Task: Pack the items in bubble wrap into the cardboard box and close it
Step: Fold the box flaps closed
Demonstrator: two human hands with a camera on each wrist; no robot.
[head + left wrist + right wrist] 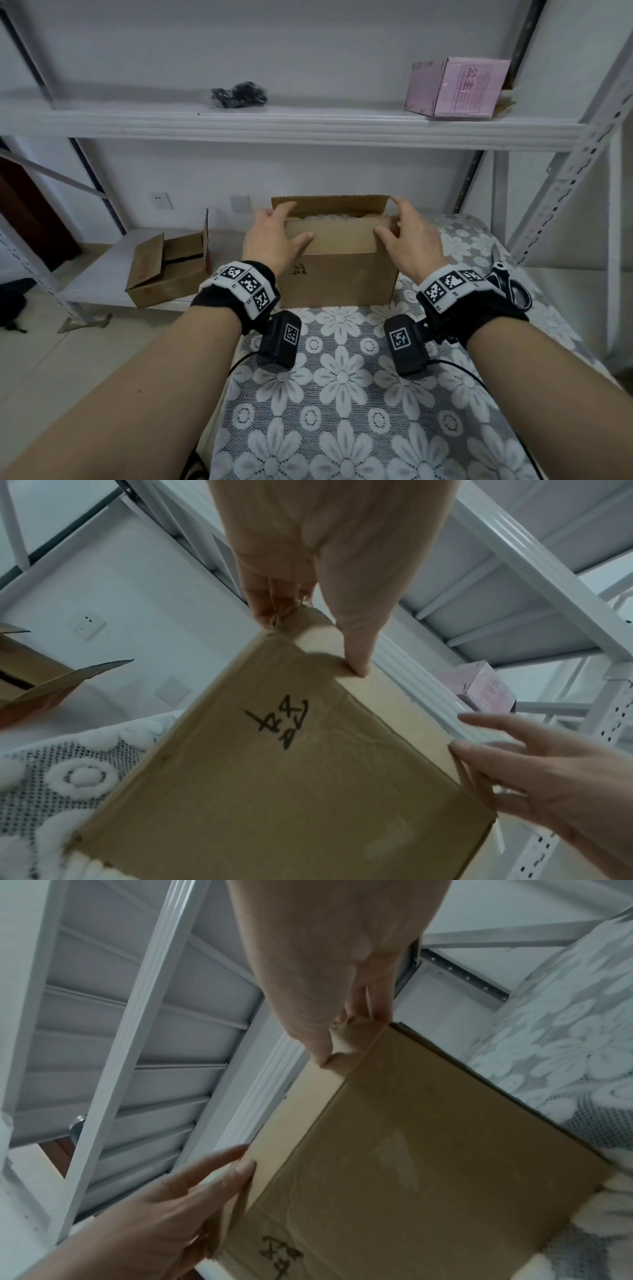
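Observation:
A brown cardboard box (pixel 342 274) with black handwriting on its front stands on the lace-covered table (pixel 342 394). Its near flap (pixel 342 236) is folded down and its far flap (pixel 329 205) stands upright. Bubble wrap (pixel 339 219) shows in the gap between them. My left hand (pixel 286 222) rests on the box's left top corner, thumb on the near flap, fingers stretched toward the far flap. My right hand (pixel 388 216) mirrors it at the right corner. The wrist views show the box (pixel 291 791) (pixel 428 1150) from below, with each thumb pressing the flap edge: left hand (pixel 315 642), right hand (pixel 349 1039).
Black-handled scissors (pixel 510 284) lie on the table to the right of the box. An open cardboard box (pixel 168 270) sits on the low shelf at left. Above, a white shelf carries a pink box (pixel 459 87) and a black bag (pixel 239 94). A perforated metal upright (pixel 565 178) stands at right.

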